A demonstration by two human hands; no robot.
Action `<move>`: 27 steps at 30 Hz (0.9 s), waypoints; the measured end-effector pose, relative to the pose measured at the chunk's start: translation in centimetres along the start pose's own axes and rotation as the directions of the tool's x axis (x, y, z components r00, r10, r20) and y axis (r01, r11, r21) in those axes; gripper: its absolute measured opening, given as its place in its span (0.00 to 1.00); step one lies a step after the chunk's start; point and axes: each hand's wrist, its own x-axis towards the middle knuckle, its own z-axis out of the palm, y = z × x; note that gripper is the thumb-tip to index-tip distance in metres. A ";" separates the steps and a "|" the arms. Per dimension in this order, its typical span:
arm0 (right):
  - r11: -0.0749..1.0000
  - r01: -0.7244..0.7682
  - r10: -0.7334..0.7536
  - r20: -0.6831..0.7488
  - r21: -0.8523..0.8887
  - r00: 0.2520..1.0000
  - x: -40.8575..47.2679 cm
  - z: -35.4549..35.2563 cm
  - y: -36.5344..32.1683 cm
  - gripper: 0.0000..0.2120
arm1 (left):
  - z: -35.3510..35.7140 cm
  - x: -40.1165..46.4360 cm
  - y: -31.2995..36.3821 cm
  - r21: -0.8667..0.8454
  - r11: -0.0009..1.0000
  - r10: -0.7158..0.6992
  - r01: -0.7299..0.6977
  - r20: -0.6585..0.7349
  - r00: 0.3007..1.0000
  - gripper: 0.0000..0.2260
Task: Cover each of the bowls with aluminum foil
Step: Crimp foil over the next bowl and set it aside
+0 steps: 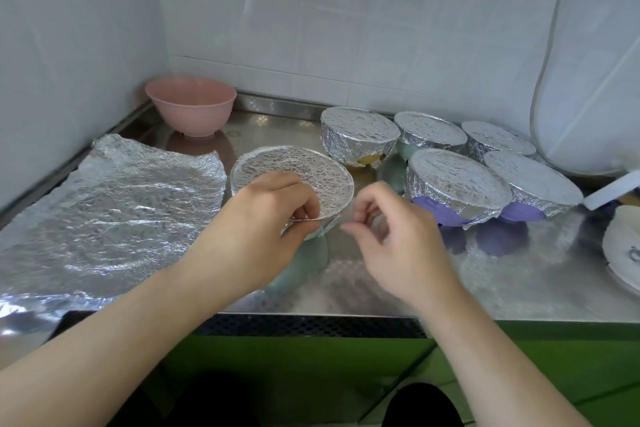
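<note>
A steel worktop (pixel 398 295) runs across the middle of the frame, set into a corner of white tiled wall. The largest thing lying on it is a crumpled loose sheet of aluminum foil (pixel 114 215), spread flat over the left side and reaching down to the front edge.

To the right of centre stands a cluster of five foil-covered bowls (pixel 457 180), packed close together; purple shows beneath the foil of the two nearest, and a bit of yellow under the one furthest left. In the upper left, back in the corner, a pink bowl (pixel 190 104) stands uncovered, apart from the rest.

At the centre of the frame sits a pale green bowl (pixel 304 260) with foil (pixel 294 170) stretched over its mouth, just right of the loose sheet. The left hand (pixel 263 225) is at its near rim, thumb and fingers curled and pinching the foil edge against the rim. The right hand (pixel 398 236) hangs just to the right of that bowl, fingers loosely curled with thumb and forefinger drawn near each other; it appears to hold nothing, though I cannot be sure it is clear of the foil edge.

At the far right edge, part of a white round object (pixel 623 250) shows.
</note>
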 end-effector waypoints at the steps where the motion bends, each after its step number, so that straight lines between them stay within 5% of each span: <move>1: 1.000 -0.017 0.017 0.030 0.024 0.999 0.5 -0.2 0.3 0.13 | -0.1 0.0 0.0 -0.004 1.000 -0.001 0.001 0.001 1.000 0.07; 27: 0.994 0.104 -0.107 0.084 0.045 0.991 3.1 -0.1 -0.2 0.04 | -1.4 0.4 -0.7 -0.073 0.997 -0.037 0.040 0.049 0.998 0.09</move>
